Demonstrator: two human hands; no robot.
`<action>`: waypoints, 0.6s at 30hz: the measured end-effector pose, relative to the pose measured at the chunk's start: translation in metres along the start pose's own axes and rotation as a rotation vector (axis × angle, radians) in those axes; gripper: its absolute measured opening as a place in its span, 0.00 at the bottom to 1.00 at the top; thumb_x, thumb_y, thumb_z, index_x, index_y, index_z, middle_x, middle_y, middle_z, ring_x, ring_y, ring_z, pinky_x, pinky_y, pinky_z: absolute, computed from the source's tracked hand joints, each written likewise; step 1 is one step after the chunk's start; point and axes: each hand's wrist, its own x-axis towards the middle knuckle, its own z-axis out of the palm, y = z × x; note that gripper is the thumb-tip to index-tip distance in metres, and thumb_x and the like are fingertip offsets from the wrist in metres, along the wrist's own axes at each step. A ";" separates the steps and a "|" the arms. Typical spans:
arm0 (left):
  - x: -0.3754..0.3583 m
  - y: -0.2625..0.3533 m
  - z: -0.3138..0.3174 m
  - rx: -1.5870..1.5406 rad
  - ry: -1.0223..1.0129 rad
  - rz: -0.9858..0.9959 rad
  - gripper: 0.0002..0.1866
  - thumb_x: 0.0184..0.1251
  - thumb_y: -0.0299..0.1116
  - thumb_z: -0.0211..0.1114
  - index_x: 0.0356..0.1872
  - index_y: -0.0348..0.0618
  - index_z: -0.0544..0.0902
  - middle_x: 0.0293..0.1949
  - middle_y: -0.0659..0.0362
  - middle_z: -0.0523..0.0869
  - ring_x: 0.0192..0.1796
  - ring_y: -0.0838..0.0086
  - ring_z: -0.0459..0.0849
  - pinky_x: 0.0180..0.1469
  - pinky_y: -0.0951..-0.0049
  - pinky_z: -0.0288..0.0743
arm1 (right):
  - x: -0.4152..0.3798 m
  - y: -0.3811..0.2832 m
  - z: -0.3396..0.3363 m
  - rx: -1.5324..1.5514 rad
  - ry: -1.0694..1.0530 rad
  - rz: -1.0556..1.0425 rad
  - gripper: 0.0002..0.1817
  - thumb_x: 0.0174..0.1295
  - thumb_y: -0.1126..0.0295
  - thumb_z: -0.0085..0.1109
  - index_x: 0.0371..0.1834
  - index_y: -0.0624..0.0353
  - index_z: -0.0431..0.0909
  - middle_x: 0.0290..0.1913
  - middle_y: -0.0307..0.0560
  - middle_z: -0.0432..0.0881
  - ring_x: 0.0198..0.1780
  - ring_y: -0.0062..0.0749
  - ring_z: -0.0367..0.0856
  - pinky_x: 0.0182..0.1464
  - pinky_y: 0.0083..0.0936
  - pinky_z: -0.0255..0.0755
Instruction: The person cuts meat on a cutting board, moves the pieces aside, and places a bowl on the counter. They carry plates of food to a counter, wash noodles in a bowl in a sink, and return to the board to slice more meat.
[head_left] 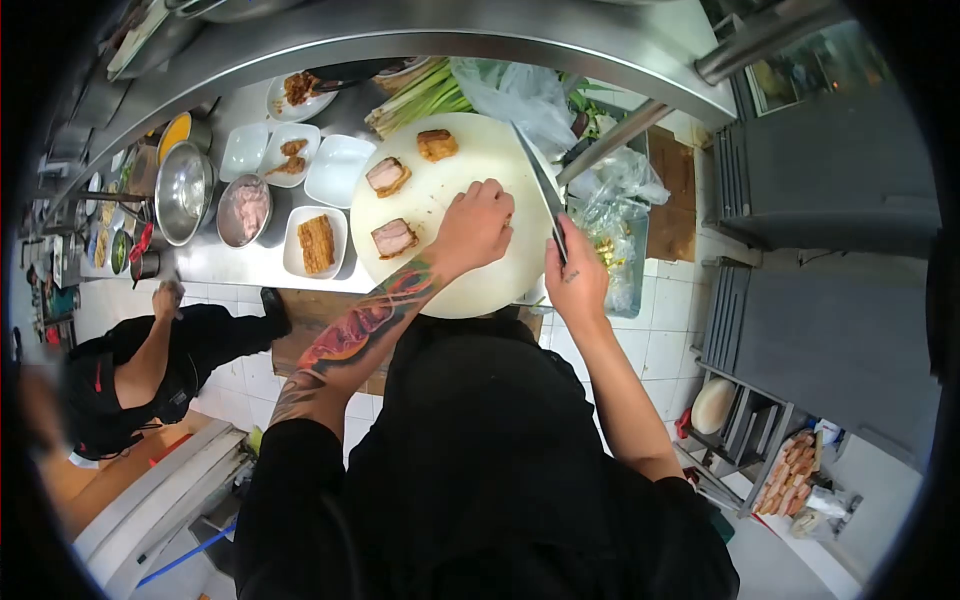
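On the round white cutting board (490,290) lie three pieces of cooked meat: one at the top (437,145), one at the left (387,176) and one lower down (394,238). My left hand (477,225) is over the middle of the board, its fingers curled and closed; whatever may be under them is hidden. In my right hand (577,270), at the board's right edge, is the dark handle of a knife (541,175). The blade points up and to the left, along the right side of the board.
Left of the board stand a white dish with browned meat (316,243), a metal bowl of pale pieces (245,210) and white dishes (340,170). Green stalks (430,98) and plastic bags (515,95) lie behind. Another person (140,370) is at the left. A metal shelf edge (430,45) crosses above.
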 end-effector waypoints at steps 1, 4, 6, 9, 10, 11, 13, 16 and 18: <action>-0.001 0.000 0.000 -0.048 0.035 -0.032 0.16 0.59 0.31 0.73 0.48 0.43 0.83 0.51 0.53 0.80 0.53 0.55 0.80 0.54 0.58 0.76 | -0.001 0.003 0.004 -0.029 -0.040 0.022 0.23 0.70 0.67 0.63 0.68 0.55 0.79 0.44 0.56 0.86 0.36 0.56 0.87 0.38 0.48 0.81; -0.004 -0.004 0.001 -0.142 0.054 -0.053 0.14 0.59 0.29 0.71 0.46 0.43 0.83 0.49 0.53 0.81 0.52 0.55 0.80 0.54 0.58 0.76 | 0.001 0.009 0.015 -0.098 -0.034 -0.030 0.24 0.68 0.67 0.65 0.68 0.53 0.79 0.38 0.53 0.82 0.32 0.53 0.85 0.34 0.48 0.79; -0.005 -0.006 0.000 -0.181 0.045 -0.050 0.14 0.59 0.28 0.71 0.46 0.43 0.83 0.48 0.53 0.82 0.51 0.54 0.80 0.54 0.58 0.76 | -0.002 0.011 0.017 -0.097 -0.031 -0.007 0.24 0.67 0.67 0.66 0.68 0.51 0.80 0.36 0.52 0.81 0.31 0.52 0.84 0.34 0.46 0.79; -0.003 -0.013 -0.009 -0.115 -0.012 0.047 0.18 0.59 0.30 0.73 0.52 0.41 0.84 0.50 0.53 0.83 0.56 0.54 0.80 0.58 0.57 0.76 | -0.004 0.010 0.017 -0.030 0.001 -0.009 0.25 0.67 0.67 0.67 0.68 0.52 0.80 0.38 0.52 0.82 0.34 0.52 0.85 0.35 0.46 0.79; -0.001 -0.019 -0.014 -0.142 -0.081 0.129 0.24 0.58 0.32 0.75 0.57 0.42 0.83 0.51 0.54 0.83 0.59 0.55 0.79 0.60 0.57 0.76 | -0.007 0.009 0.011 0.008 -0.006 0.027 0.25 0.67 0.68 0.67 0.68 0.53 0.80 0.39 0.52 0.83 0.35 0.52 0.86 0.36 0.45 0.79; 0.002 -0.024 -0.018 -0.170 -0.149 0.211 0.29 0.57 0.34 0.77 0.61 0.42 0.82 0.53 0.55 0.83 0.62 0.56 0.78 0.62 0.57 0.76 | -0.011 0.007 0.005 0.044 -0.015 0.063 0.24 0.67 0.69 0.67 0.68 0.53 0.80 0.40 0.52 0.83 0.37 0.52 0.86 0.37 0.44 0.79; 0.008 -0.032 -0.037 -0.178 -0.259 0.249 0.33 0.55 0.33 0.79 0.64 0.44 0.81 0.55 0.56 0.82 0.64 0.57 0.77 0.64 0.57 0.76 | -0.017 0.005 -0.008 0.082 -0.008 0.073 0.24 0.67 0.69 0.67 0.68 0.55 0.80 0.41 0.53 0.84 0.38 0.53 0.86 0.38 0.44 0.80; 0.014 -0.026 -0.051 -0.120 -0.422 0.302 0.37 0.51 0.30 0.82 0.67 0.47 0.79 0.59 0.57 0.81 0.66 0.58 0.76 0.67 0.58 0.76 | -0.030 0.001 -0.027 0.132 -0.025 0.118 0.24 0.69 0.70 0.66 0.68 0.58 0.79 0.47 0.58 0.86 0.45 0.56 0.88 0.46 0.43 0.82; 0.016 -0.025 -0.053 -0.050 -0.476 0.317 0.38 0.49 0.27 0.82 0.67 0.49 0.78 0.59 0.57 0.80 0.67 0.58 0.75 0.68 0.59 0.75 | -0.039 0.002 -0.035 0.119 0.004 0.106 0.23 0.70 0.70 0.66 0.68 0.60 0.79 0.51 0.61 0.87 0.50 0.57 0.88 0.51 0.43 0.82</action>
